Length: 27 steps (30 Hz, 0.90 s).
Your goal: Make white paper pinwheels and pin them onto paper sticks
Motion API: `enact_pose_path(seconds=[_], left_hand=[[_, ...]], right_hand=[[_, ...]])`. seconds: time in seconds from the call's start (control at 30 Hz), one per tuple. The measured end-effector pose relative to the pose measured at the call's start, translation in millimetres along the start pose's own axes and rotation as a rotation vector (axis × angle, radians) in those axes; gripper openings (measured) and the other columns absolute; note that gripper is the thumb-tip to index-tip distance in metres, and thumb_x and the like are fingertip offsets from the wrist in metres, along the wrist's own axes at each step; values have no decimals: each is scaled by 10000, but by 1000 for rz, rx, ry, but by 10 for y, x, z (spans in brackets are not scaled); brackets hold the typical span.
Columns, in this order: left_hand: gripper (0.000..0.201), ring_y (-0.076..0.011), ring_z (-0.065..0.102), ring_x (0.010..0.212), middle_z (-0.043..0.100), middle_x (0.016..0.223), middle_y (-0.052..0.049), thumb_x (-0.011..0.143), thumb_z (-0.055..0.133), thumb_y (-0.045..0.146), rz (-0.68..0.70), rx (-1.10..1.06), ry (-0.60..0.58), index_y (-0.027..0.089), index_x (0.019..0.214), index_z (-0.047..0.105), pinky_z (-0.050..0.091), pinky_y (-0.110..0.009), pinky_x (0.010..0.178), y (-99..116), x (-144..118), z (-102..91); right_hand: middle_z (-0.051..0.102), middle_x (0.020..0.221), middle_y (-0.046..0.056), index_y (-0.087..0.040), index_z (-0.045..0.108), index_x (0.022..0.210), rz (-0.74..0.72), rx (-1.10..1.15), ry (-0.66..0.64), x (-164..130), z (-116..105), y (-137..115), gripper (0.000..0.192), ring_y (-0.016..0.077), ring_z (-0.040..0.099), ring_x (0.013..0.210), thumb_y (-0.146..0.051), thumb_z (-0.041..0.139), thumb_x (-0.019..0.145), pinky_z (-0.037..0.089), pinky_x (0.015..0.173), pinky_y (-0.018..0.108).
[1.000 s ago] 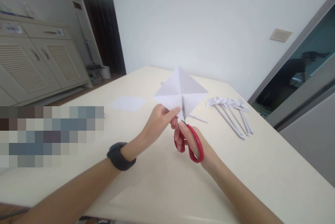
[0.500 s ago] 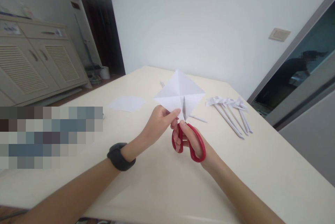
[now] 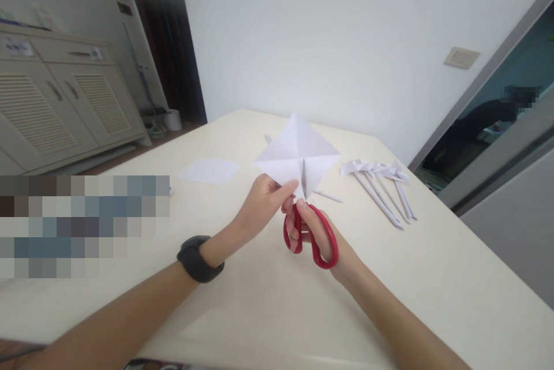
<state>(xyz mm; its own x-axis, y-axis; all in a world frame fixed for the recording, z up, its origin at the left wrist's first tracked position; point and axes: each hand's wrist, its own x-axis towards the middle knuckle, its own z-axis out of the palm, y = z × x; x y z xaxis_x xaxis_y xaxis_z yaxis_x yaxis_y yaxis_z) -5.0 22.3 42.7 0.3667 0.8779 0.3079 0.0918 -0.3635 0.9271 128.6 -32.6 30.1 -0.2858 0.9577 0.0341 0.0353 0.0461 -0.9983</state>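
My left hand (image 3: 262, 204) pinches the lower corner of a creased white paper square (image 3: 296, 154), held up on its point above the cream table (image 3: 268, 295). My right hand (image 3: 318, 237) grips red-handled scissors (image 3: 312, 234), fingers through the loops. The blades point upward into the paper along its lower fold line, where a slit shows. A dark band is on my left wrist.
Several rolled white paper sticks with folded tops (image 3: 381, 185) lie to the right on the table. A flat white paper piece (image 3: 210, 171) lies to the left, a thin paper roll (image 3: 328, 195) behind the scissors. Cabinets (image 3: 60, 104) stand far left; a person is reflected in the glass door (image 3: 489, 122).
The paper and both hands shifted slightly; the scissor blades have closed further up into the paper's lower fold.
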Motion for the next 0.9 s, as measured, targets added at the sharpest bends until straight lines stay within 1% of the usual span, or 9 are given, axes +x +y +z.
enact_pose_path(seconds=[0.13,0.33,0.5,0.8,0.9], left_hand=[[457,-104,521,432,535,377,-2,867,423,322,-7,12,1,157,441,420,405,-216,510,-6,-5,-2],[464,-96,500,418,529,372,0,865,430,325,-21,4,1,157,433,412,383,-216,491,1,-6,-3],[460,-94,495,422,526,376,1,867,423,321,-21,-7,4,156,437,419,375,-216,486,5,-10,9],[472,-104,493,443,525,387,-9,866,407,345,4,-19,-2,150,439,461,386,-230,506,-14,-9,13],[459,-106,497,449,525,396,-8,862,410,338,4,-33,-7,147,450,474,389,-230,510,-9,-8,9]], right_hand=[[488,525,-16,-158,568,677,-19,15,-1,-5,-2,7,447,88,444,473,-480,347,895,384,540,235],[493,532,-14,-155,569,656,0,7,18,25,27,40,459,77,428,436,-476,344,894,375,497,229],[486,512,-15,-147,568,644,4,-3,19,32,27,30,449,74,425,424,-471,370,884,386,497,227],[439,490,-27,-146,552,648,18,-6,33,23,23,26,420,85,445,417,-468,396,869,353,446,222],[449,501,-20,-153,532,632,24,-12,48,16,24,9,407,93,460,447,-461,404,866,347,453,222]])
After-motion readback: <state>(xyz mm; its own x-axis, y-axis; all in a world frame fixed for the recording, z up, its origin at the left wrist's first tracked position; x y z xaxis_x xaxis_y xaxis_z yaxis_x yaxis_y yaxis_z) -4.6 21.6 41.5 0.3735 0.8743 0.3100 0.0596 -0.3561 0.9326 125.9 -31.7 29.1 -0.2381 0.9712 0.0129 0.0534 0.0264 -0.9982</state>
